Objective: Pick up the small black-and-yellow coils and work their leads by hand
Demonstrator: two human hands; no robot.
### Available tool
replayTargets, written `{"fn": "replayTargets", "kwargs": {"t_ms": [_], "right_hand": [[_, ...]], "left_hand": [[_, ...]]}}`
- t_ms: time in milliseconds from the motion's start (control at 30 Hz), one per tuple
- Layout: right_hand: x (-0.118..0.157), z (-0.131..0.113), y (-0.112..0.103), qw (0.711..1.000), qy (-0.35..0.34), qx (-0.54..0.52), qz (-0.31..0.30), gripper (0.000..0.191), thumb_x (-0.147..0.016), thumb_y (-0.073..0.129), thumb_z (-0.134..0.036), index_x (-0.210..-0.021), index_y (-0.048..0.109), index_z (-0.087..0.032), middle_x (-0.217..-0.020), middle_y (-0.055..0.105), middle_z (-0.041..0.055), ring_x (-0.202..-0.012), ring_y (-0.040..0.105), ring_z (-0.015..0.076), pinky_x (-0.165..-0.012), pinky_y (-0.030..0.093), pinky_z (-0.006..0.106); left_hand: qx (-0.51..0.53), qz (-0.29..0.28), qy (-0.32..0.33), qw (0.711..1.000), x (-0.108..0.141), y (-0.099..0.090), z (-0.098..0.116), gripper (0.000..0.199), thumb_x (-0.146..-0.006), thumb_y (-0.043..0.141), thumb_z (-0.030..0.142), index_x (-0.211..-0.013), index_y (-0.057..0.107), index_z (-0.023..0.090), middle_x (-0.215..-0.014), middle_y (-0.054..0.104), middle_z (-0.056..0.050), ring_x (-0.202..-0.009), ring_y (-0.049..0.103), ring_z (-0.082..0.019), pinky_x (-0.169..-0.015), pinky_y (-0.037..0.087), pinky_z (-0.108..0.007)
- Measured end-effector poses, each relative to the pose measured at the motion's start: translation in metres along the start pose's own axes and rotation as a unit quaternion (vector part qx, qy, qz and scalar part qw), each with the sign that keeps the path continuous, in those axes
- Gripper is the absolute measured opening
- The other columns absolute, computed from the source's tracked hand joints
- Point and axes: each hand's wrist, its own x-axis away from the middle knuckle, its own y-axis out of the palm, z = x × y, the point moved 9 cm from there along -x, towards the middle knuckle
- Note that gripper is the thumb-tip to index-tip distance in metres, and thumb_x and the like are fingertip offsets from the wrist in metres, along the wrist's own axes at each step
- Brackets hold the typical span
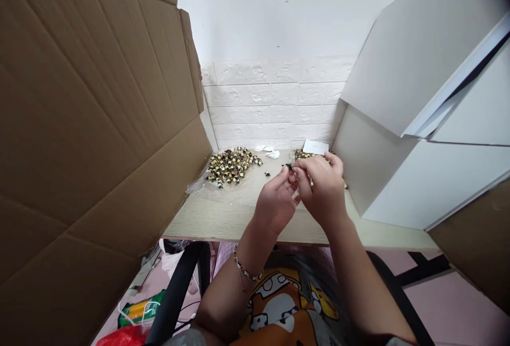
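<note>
Over the table, my left hand (275,202) and my right hand (322,184) meet at the fingertips. Between them is a small black electronic coil part (288,166), with a thin copper-coloured wire looping below it. My left thumb and fingers pinch the part, while the right thumb and index finger close on its other side or on the wire. A single loose part (267,174) lies on the tabletop left of my hands. Further left is a heap of similar black-and-yellow coil parts (231,166). Another pile (298,154) is partly hidden behind my right hand.
A white card (316,147) rests on the right pile, and torn white scraps (272,153) lie by the brick-patterned wall (258,96). Cardboard (99,96) stands on the left; white boxes (382,165) rise on the right. The table's front edge (239,238) is near my forearms.
</note>
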Motion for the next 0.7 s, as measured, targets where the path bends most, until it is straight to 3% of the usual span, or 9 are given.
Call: {"fn": "replayTargets", "kwargs": {"t_ms": [233,367,500,600,700], "right_hand": [[0.001,-0.003,0.010,1.000,0.013,-0.017,-0.009,0.016,-0.080,0.038,-0.016,-0.070,0.049,-0.021,-0.064,0.058,-0.0045,-0.064,0.052,0.0090,-0.093,0.024,0.035],[0.005,-0.008,0.006,0.999,0.010,-0.019,0.035,0.015,-0.079,0.041,-0.017,-0.071,0.052,-0.021,-0.067,0.062,-0.0044,-0.065,0.055,0.0088,-0.095,0.024,0.036],[0.010,-0.009,0.000,0.996,0.026,-0.044,0.071,0.010,-0.077,0.047,-0.017,-0.071,0.054,-0.022,-0.067,0.063,-0.0048,-0.064,0.056,0.0091,-0.094,0.027,0.038],[0.016,-0.002,-0.013,0.984,0.071,-0.105,0.125,0.009,-0.076,0.047,-0.015,-0.071,0.051,-0.022,-0.066,0.060,-0.0032,-0.065,0.056,0.0105,-0.089,0.035,0.038],[0.030,-0.007,-0.040,0.957,0.093,-0.183,0.204,0.012,-0.078,0.039,-0.013,-0.082,0.045,-0.022,-0.066,0.055,-0.0016,-0.064,0.054,0.0112,-0.081,0.042,0.037]], "left_hand": [[0.033,0.012,0.021,0.999,0.005,0.004,0.003,0.015,-0.081,0.043,0.023,-0.077,0.056,0.015,-0.072,0.055,0.001,-0.067,0.053,-0.005,-0.067,0.041,-0.018],[0.019,0.014,0.031,0.999,0.009,0.009,0.008,0.022,-0.084,0.037,0.025,-0.074,0.055,0.015,-0.074,0.055,-0.001,-0.070,0.053,-0.005,-0.073,0.041,-0.017],[-0.061,0.030,0.108,0.992,0.010,0.004,0.029,0.020,-0.082,0.041,0.030,-0.079,0.055,0.017,-0.074,0.053,0.000,-0.070,0.052,-0.005,-0.070,0.042,-0.019],[-0.154,0.096,0.213,0.960,0.018,-0.011,0.055,0.018,-0.079,0.046,0.034,-0.083,0.055,0.020,-0.076,0.052,0.000,-0.068,0.050,-0.005,-0.065,0.042,-0.019],[-0.276,0.132,0.340,0.889,0.033,-0.013,0.081,0.017,-0.077,0.049,0.035,-0.084,0.055,0.020,-0.083,0.054,-0.001,-0.076,0.051,-0.007,-0.072,0.041,-0.022]]}}
